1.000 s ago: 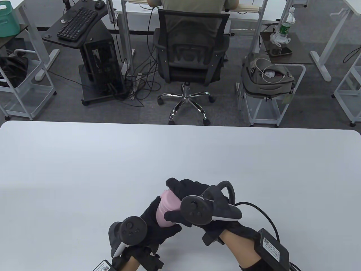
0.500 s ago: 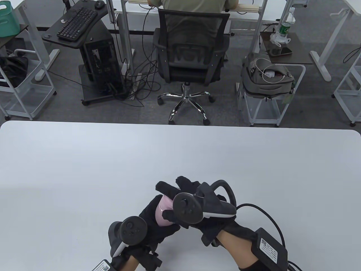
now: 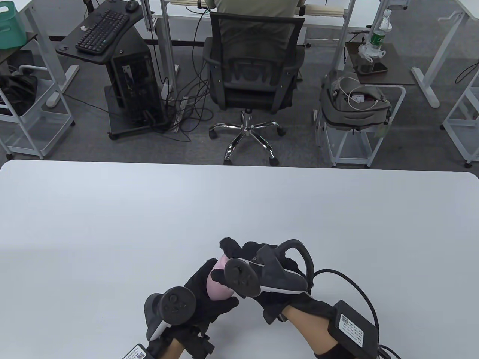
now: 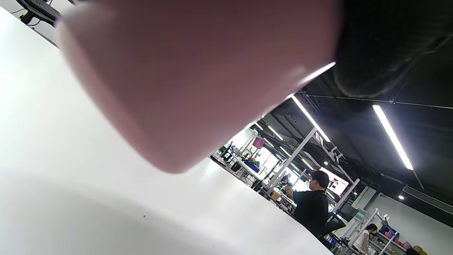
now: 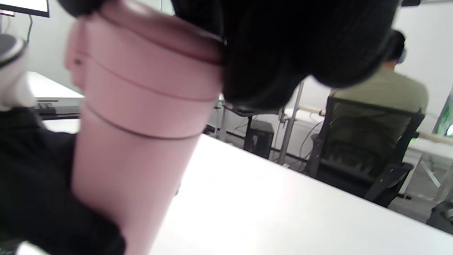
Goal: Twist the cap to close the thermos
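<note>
Two hands work one pink thermos low in the middle of the table view, near the front edge of the white bench. The left hand wraps the body from the lower left and holds it; the left wrist view shows the rounded base lifted clear of the bench, tilted. The right hand covers the top, its fingers curled over the cap in the right wrist view, gripping its rim.

From the seam lines under the cap, it looks seated but perhaps not fully tight; I cannot tell how far the thread has run. To finish well, the left hand should brace the body so it does not spin with the cap, while the right turns the cap squarely on its axis. The tilt invites cross-threading, so axial alignment matters. The smooth wall may slip in cloth gloves.
</note>
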Tool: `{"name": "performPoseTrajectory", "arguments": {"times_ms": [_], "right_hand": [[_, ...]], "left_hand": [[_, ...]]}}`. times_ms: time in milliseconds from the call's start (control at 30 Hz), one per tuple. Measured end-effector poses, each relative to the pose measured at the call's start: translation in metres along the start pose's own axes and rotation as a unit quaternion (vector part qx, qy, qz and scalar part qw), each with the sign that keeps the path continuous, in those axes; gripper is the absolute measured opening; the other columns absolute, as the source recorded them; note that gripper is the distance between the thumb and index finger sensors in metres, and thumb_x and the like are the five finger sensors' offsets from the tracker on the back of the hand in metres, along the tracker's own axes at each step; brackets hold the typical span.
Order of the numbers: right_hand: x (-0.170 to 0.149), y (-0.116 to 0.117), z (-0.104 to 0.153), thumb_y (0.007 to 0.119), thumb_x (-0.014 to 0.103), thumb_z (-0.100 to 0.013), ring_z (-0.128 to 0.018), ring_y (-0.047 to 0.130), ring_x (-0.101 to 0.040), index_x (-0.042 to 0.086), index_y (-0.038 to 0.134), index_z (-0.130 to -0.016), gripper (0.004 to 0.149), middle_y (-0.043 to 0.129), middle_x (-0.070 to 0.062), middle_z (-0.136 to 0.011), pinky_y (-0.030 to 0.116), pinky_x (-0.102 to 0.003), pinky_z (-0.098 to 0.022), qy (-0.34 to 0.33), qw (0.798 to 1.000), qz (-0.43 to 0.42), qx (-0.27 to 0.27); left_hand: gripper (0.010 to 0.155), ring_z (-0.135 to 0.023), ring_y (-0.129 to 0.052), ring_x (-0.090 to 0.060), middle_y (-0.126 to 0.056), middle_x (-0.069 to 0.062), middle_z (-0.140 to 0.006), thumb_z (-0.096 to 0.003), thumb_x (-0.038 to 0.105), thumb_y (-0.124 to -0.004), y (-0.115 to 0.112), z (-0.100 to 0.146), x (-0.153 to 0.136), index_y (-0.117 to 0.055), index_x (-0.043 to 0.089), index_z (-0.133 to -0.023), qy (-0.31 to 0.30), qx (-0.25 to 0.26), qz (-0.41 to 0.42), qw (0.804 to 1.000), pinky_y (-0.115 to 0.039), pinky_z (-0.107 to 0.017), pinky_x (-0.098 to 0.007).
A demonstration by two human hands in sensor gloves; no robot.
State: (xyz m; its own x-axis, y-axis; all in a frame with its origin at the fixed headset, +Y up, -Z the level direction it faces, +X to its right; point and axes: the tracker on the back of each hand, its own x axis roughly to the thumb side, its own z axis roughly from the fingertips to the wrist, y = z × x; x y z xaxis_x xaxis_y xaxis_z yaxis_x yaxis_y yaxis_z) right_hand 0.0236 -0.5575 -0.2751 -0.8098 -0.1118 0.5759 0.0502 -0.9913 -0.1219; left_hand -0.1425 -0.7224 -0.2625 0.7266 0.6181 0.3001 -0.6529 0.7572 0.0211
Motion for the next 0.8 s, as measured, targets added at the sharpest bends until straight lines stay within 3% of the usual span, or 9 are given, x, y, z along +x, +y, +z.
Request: {"name": "performPoseTrajectory", "arguments": {"times_ms": [67, 133, 200, 233, 267, 333, 500, 700, 800], "right_hand": [[0.001, 0.0, 0.0, 0.046, 0.066, -0.062, -0.039, 0.098, -0.02, 0.003, 0.071, -0.106, 0.08, 0.097, -0.017, -0.063, 0.085, -0.043, -0.034, 0.008, 1.0, 0.014, -0.004], [-0.001, -0.002, 0.0, 0.046, 0.073, -0.056, -0.047, 0.098, -0.025, 0.003, 0.065, -0.111, 0.091, 0.096, -0.016, -0.072, 0.085, -0.048, -0.038, -0.005, 1.0, 0.027, 0.009], [-0.003, -0.005, 0.001, 0.056, 0.075, -0.051, -0.085, 0.085, -0.05, 0.005, 0.04, -0.122, 0.101, 0.076, -0.029, -0.105, 0.075, -0.066, -0.057, -0.039, 0.997, 0.011, 0.059], [-0.004, -0.005, 0.001, 0.066, 0.07, -0.05, -0.098, 0.07, -0.06, 0.01, 0.028, -0.122, 0.101, 0.058, -0.034, -0.117, 0.066, -0.075, -0.063, -0.067, 0.995, 0.005, 0.078], [-0.005, -0.005, 0.001, 0.075, 0.064, -0.05, -0.103, 0.059, -0.066, 0.013, 0.022, -0.12, 0.101, 0.043, -0.035, -0.122, 0.061, -0.08, -0.064, -0.109, 0.99, 0.001, 0.09], [-0.005, -0.002, 0.0, 0.082, 0.052, -0.052, -0.105, 0.056, -0.064, 0.019, 0.017, -0.117, 0.098, 0.034, -0.032, -0.123, 0.059, -0.079, -0.067, -0.148, 0.985, -0.001, 0.089], [-0.003, 0.0, -0.003, 0.085, 0.033, -0.055, -0.104, 0.067, -0.055, 0.022, 0.031, -0.116, 0.083, 0.046, -0.022, -0.121, 0.061, -0.074, -0.069, -0.172, 0.981, -0.007, 0.09], [-0.006, 0.0, -0.006, 0.079, 0.037, -0.058, -0.098, 0.077, -0.049, 0.008, 0.038, -0.118, 0.078, 0.058, -0.03, -0.115, 0.067, -0.069, -0.069, -0.172, 0.978, -0.037, 0.11], [-0.01, 0.003, -0.009, 0.07, 0.046, -0.062, -0.091, 0.083, -0.043, 0.004, 0.038, -0.118, 0.078, 0.065, -0.03, -0.11, 0.072, -0.065, -0.065, -0.135, 0.983, -0.061, 0.111]], "left_hand": [[0.115, -0.1, -0.059, -0.039, -0.047, -0.019, -0.113, -0.0228, 0.073, -0.084, 0.0, 0.0, 0.0, -0.027, 0.024, -0.11, -0.001, -0.001, 0.001, 1.0, -0.066, -0.069, -0.052], [0.116, -0.099, -0.059, -0.039, -0.047, -0.019, -0.113, -0.0229, 0.073, -0.084, 0.0, 0.0, 0.0, -0.026, 0.024, -0.11, -0.001, 0.0, 0.001, 1.0, -0.066, -0.069, -0.052], [0.116, -0.099, -0.059, -0.039, -0.047, -0.019, -0.113, -0.0226, 0.072, -0.085, 0.001, 0.0, -0.002, -0.027, 0.024, -0.11, 0.004, -0.001, 0.01, 1.0, -0.066, -0.069, -0.053], [0.115, -0.1, -0.059, -0.039, -0.047, -0.019, -0.113, -0.0226, 0.073, -0.085, 0.001, -0.001, -0.002, -0.027, 0.024, -0.11, 0.003, 0.0, 0.007, 1.0, -0.066, -0.069, -0.052], [0.116, -0.099, -0.059, -0.039, -0.047, -0.019, -0.113, -0.0226, 0.073, -0.085, 0.001, -0.001, -0.003, -0.027, 0.025, -0.11, 0.003, 0.001, 0.003, 1.0, -0.066, -0.069, -0.053], [0.115, -0.1, -0.059, -0.039, -0.047, -0.018, -0.113, -0.0224, 0.072, -0.085, 0.001, -0.001, -0.003, -0.027, 0.025, -0.11, 0.002, 0.0, 0.002, 1.0, -0.066, -0.069, -0.053], [0.115, -0.1, -0.059, -0.039, -0.047, -0.018, -0.113, -0.0222, 0.072, -0.085, -0.001, -0.001, -0.001, -0.027, 0.025, -0.111, -0.007, -0.006, -0.011, 1.0, -0.066, -0.069, -0.053], [0.116, -0.1, -0.059, -0.038, -0.047, -0.018, -0.113, -0.0218, 0.072, -0.085, 0.0, -0.001, -0.001, -0.027, 0.026, -0.11, -0.01, -0.004, -0.012, 1.0, -0.066, -0.069, -0.053], [0.116, -0.1, -0.059, -0.038, -0.047, -0.018, -0.113, -0.0218, 0.072, -0.085, 0.0, -0.001, -0.002, -0.028, 0.026, -0.11, -0.008, -0.004, -0.01, 1.0, -0.066, -0.069, -0.053]]}}
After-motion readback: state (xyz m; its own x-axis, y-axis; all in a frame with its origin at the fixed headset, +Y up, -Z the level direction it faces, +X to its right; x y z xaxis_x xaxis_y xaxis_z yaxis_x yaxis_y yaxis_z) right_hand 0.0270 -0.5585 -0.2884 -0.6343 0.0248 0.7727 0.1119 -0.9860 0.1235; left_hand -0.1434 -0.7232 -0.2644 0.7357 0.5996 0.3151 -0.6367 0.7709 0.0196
